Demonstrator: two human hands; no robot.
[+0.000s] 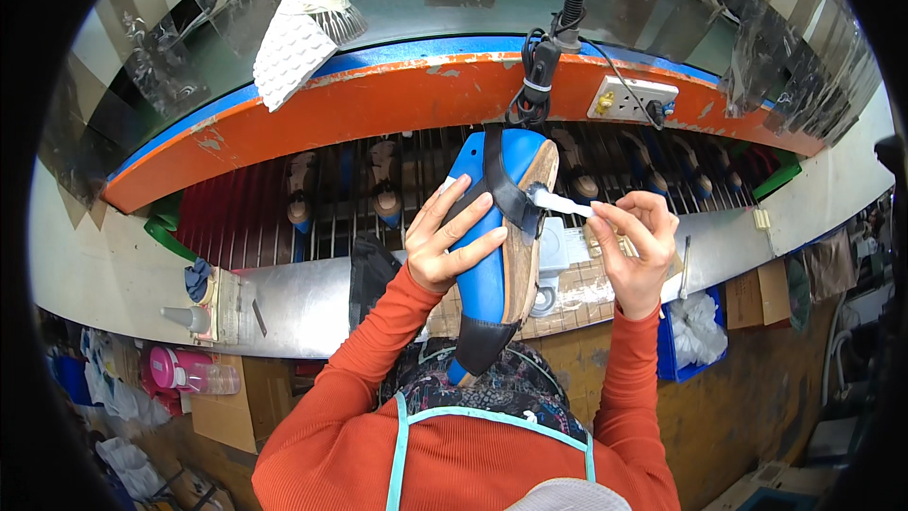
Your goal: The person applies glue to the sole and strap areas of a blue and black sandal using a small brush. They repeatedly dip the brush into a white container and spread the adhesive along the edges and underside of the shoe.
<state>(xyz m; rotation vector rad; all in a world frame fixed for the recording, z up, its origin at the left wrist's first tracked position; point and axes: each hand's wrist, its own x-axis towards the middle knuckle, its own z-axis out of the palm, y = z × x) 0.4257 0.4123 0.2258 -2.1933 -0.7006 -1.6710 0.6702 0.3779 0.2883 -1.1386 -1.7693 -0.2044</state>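
A blue shoe last (480, 270) is held up before me, with a brown insole (519, 274) along its right side. Black straps (509, 191) cross its upper part, and a black toe or heel piece (485, 344) wraps its near end. My left hand (443, 244) grips the last from the left, fingers spread over the blue side and the strap. Between thumb and fingers of my right hand (639, 244) is a thin white brush (566, 205). Its tip touches the strap end at the insole's edge, where some white stuff shows; the bristles are hard to make out.
Behind the last, a rack of metal rods (426, 185) carries several shoes on lasts (385, 180). An orange panel (397, 85) with a white socket strip (632, 97) runs above it. A blue bin (670, 345) with plastic bags stands right; a pink-lidded jar (194, 371) stands left.
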